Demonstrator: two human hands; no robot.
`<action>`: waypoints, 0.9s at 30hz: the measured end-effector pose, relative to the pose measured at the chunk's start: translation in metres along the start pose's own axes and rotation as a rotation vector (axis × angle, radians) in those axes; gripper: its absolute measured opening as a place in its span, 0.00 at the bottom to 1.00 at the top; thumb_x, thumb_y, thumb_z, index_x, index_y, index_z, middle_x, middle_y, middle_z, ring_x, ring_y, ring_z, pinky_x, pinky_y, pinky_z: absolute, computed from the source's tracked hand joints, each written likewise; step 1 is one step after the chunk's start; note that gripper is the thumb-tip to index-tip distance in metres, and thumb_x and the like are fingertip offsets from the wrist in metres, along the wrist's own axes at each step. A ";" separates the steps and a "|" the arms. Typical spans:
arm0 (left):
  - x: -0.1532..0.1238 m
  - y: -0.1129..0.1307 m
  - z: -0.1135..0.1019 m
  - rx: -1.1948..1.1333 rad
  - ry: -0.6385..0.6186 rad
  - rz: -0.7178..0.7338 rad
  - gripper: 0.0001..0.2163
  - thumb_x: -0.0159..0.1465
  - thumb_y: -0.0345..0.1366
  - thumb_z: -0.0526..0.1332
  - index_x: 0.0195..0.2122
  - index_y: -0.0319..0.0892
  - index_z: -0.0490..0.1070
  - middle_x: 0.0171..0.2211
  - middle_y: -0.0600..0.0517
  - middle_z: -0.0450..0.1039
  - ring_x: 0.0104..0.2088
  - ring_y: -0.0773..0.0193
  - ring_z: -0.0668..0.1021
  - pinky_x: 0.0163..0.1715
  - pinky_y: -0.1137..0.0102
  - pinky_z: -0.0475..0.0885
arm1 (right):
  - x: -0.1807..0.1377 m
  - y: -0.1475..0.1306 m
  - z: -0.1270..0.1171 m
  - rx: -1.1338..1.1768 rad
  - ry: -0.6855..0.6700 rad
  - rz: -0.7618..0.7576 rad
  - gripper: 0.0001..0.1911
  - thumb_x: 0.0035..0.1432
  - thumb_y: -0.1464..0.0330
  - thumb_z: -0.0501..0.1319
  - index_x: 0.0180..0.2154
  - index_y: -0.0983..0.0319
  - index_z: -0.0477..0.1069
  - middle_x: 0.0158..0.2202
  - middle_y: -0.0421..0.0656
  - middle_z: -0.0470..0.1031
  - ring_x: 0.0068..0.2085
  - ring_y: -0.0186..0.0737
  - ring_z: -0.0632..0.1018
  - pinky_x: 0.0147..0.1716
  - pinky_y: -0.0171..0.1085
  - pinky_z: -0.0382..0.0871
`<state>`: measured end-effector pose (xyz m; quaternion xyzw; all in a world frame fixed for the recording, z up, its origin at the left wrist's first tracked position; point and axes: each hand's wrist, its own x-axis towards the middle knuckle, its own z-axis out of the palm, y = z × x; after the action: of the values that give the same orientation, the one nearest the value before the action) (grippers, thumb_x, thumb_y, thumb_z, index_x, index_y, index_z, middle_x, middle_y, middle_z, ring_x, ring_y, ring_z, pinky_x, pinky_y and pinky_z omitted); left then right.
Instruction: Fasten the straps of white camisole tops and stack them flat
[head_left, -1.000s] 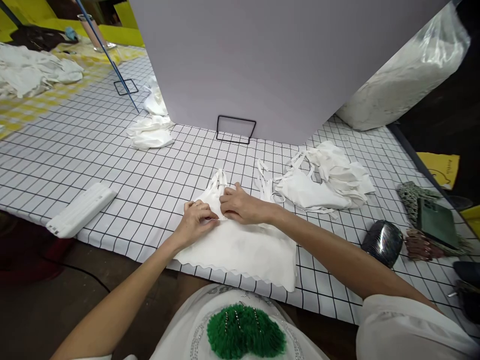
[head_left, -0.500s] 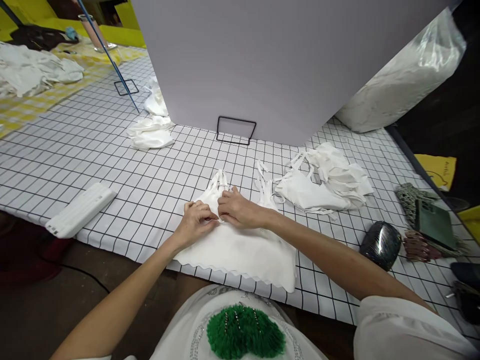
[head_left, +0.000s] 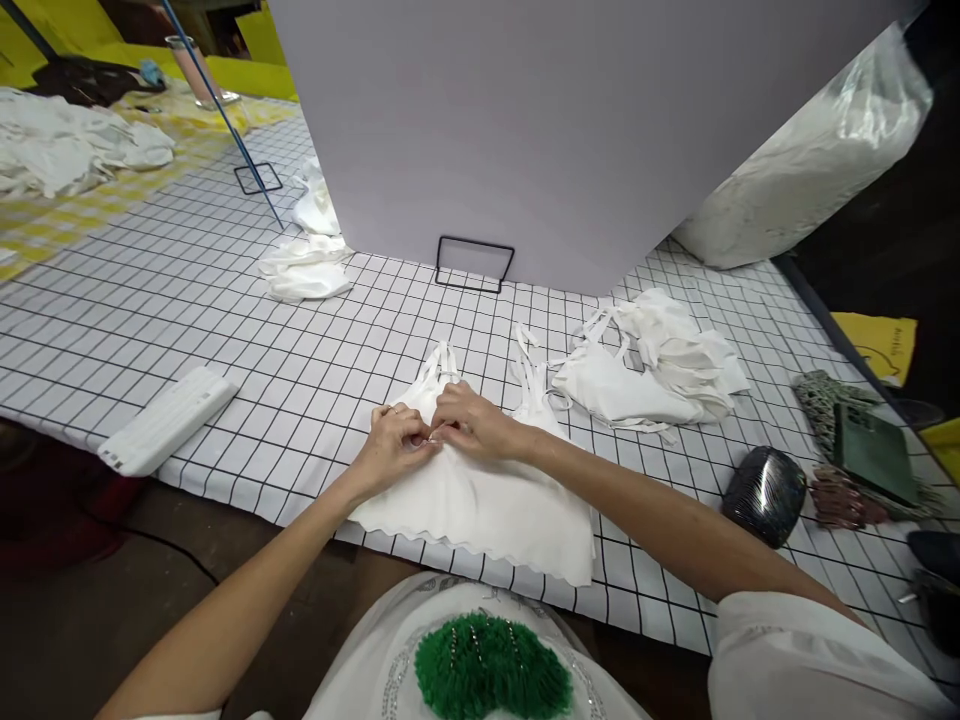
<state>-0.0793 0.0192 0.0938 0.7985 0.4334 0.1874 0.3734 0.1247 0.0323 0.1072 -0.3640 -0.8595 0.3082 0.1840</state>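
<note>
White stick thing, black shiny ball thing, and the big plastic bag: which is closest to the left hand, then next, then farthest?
From the left hand:
1. White ribbed bar, left, near the table edge.
2. Black shiny object, right.
3. Plastic bag, far right, back.

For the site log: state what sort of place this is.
Probably a garment workshop: white tops piled on a grid-patterned tablecloth, a bulk plastic bag of white fabric, both hands on a white camisole.

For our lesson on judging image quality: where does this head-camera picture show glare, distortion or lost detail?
Head view: glare streaks the plastic-wrapped bundle and the shiny dark object; grid lines on the checked cloth bow from wide-angle distortion; the white garment under both hands is bright, its folds faint.
</note>
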 end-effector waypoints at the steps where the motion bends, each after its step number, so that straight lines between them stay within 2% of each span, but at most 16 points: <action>1: 0.001 0.001 -0.001 -0.013 -0.006 -0.007 0.09 0.61 0.43 0.62 0.26 0.45 0.72 0.26 0.55 0.71 0.35 0.60 0.72 0.54 0.54 0.60 | 0.005 0.003 -0.008 0.029 -0.034 0.027 0.07 0.63 0.66 0.62 0.32 0.61 0.71 0.26 0.39 0.65 0.38 0.41 0.65 0.46 0.44 0.59; 4: 0.004 0.003 -0.008 -0.054 -0.025 -0.044 0.08 0.59 0.43 0.65 0.30 0.45 0.75 0.30 0.53 0.76 0.37 0.58 0.75 0.54 0.52 0.61 | 0.026 0.012 -0.040 0.062 -0.071 0.103 0.14 0.63 0.57 0.62 0.33 0.61 0.73 0.28 0.39 0.68 0.39 0.41 0.66 0.50 0.46 0.58; 6: 0.007 0.003 -0.012 -0.034 -0.036 -0.063 0.08 0.59 0.44 0.66 0.31 0.46 0.76 0.32 0.52 0.77 0.36 0.58 0.76 0.54 0.52 0.62 | 0.041 0.018 -0.062 0.030 -0.046 0.121 0.19 0.68 0.54 0.55 0.33 0.61 0.73 0.29 0.40 0.70 0.40 0.42 0.66 0.52 0.49 0.56; 8: 0.010 0.002 -0.016 0.032 -0.034 -0.063 0.08 0.59 0.44 0.67 0.30 0.46 0.77 0.29 0.53 0.75 0.33 0.59 0.75 0.53 0.52 0.62 | 0.055 0.024 -0.077 -0.022 -0.025 0.128 0.23 0.71 0.54 0.50 0.33 0.61 0.72 0.28 0.40 0.69 0.42 0.43 0.65 0.55 0.52 0.54; 12: 0.014 -0.003 -0.019 0.158 -0.030 -0.038 0.09 0.61 0.43 0.65 0.28 0.45 0.75 0.23 0.56 0.69 0.29 0.62 0.73 0.51 0.53 0.63 | 0.073 0.035 -0.080 -0.087 -0.003 0.162 0.22 0.71 0.57 0.50 0.33 0.61 0.73 0.27 0.40 0.67 0.43 0.43 0.65 0.59 0.59 0.48; 14: 0.013 -0.005 -0.018 0.208 -0.015 -0.022 0.09 0.61 0.42 0.65 0.29 0.44 0.74 0.24 0.56 0.69 0.30 0.61 0.74 0.50 0.53 0.63 | 0.076 0.040 -0.074 -0.064 0.009 0.187 0.18 0.71 0.60 0.52 0.36 0.62 0.75 0.28 0.41 0.70 0.45 0.44 0.66 0.59 0.59 0.50; 16: 0.008 -0.005 -0.015 0.274 0.066 0.018 0.07 0.62 0.41 0.66 0.32 0.44 0.74 0.29 0.54 0.72 0.34 0.59 0.75 0.51 0.52 0.63 | 0.072 0.045 -0.068 0.005 0.046 0.183 0.14 0.70 0.63 0.54 0.41 0.61 0.76 0.34 0.43 0.75 0.48 0.44 0.68 0.58 0.54 0.57; 18: 0.000 -0.005 -0.012 0.334 0.192 0.127 0.07 0.63 0.39 0.65 0.41 0.45 0.75 0.37 0.51 0.74 0.41 0.55 0.77 0.53 0.50 0.62 | 0.060 0.052 -0.070 0.056 0.157 0.213 0.10 0.67 0.66 0.58 0.44 0.59 0.77 0.41 0.43 0.78 0.49 0.42 0.71 0.54 0.47 0.63; 21: -0.012 -0.002 -0.011 0.342 0.315 0.363 0.12 0.67 0.36 0.62 0.51 0.47 0.72 0.50 0.46 0.73 0.54 0.50 0.74 0.58 0.49 0.60 | 0.030 0.068 -0.090 0.014 0.395 0.403 0.10 0.64 0.69 0.58 0.42 0.60 0.78 0.45 0.45 0.78 0.48 0.40 0.74 0.50 0.42 0.68; 24: -0.011 0.005 -0.015 0.243 0.354 0.440 0.10 0.69 0.35 0.61 0.51 0.49 0.72 0.52 0.47 0.72 0.57 0.50 0.73 0.56 0.52 0.65 | 0.000 0.085 -0.114 -0.073 0.513 0.580 0.11 0.64 0.71 0.55 0.35 0.62 0.76 0.42 0.48 0.78 0.47 0.45 0.74 0.50 0.48 0.68; 26: 0.001 0.016 -0.019 0.127 0.353 0.404 0.09 0.69 0.36 0.61 0.50 0.49 0.74 0.49 0.47 0.74 0.54 0.52 0.75 0.52 0.55 0.70 | -0.010 0.094 -0.119 -0.115 0.515 0.655 0.10 0.60 0.69 0.61 0.26 0.62 0.73 0.35 0.48 0.78 0.49 0.52 0.73 0.55 0.56 0.64; 27: 0.010 0.023 -0.021 0.063 0.337 0.379 0.09 0.69 0.37 0.61 0.49 0.48 0.75 0.48 0.47 0.74 0.52 0.53 0.76 0.51 0.57 0.71 | -0.011 0.097 -0.117 -0.131 0.506 0.687 0.13 0.56 0.68 0.65 0.21 0.62 0.70 0.32 0.48 0.77 0.51 0.56 0.71 0.57 0.61 0.59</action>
<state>-0.0741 0.0288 0.1248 0.8341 0.3377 0.3711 0.2291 0.2451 0.1230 0.1285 -0.7041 -0.6339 0.1972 0.2520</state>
